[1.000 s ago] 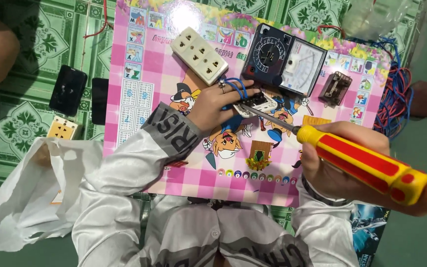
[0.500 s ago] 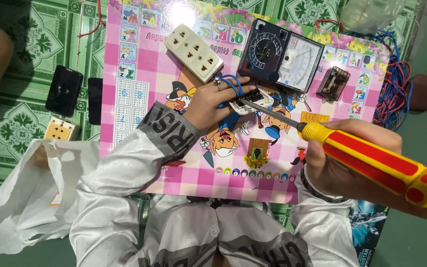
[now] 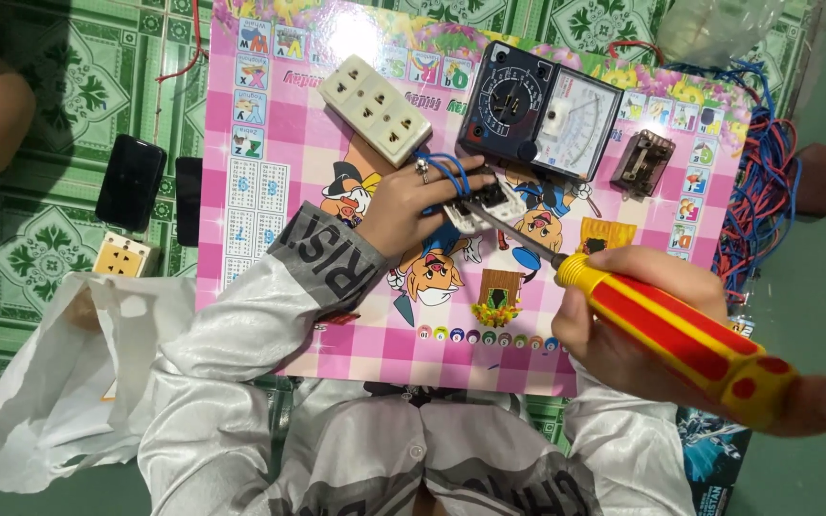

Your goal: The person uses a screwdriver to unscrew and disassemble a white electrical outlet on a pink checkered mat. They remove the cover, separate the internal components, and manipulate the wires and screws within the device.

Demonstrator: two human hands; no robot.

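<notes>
Green patterned floor tiles point(image 3: 40, 105) carry a pink checked children's picture board point(image 3: 336, 315) that serves as the work surface. Left hand point(image 3: 418, 205), ring on one finger, presses down on a small white electrical switch part point(image 3: 480, 205) with blue wires point(image 3: 446, 170) near the board's centre. Right hand point(image 3: 642, 325) is clenched round a yellow-and-red-handled screwdriver point(image 3: 671, 330), its metal tip touching the switch part. Just beyond lie a cream three-outlet socket strip point(image 3: 375, 110), a black analogue multimeter point(image 3: 542, 110) and a small clear relay block point(image 3: 641, 162). Black phone point(image 3: 131, 182), white plastic bag point(image 3: 59, 382) and tangled red and blue wires point(image 3: 767, 182) lie off the board.
</notes>
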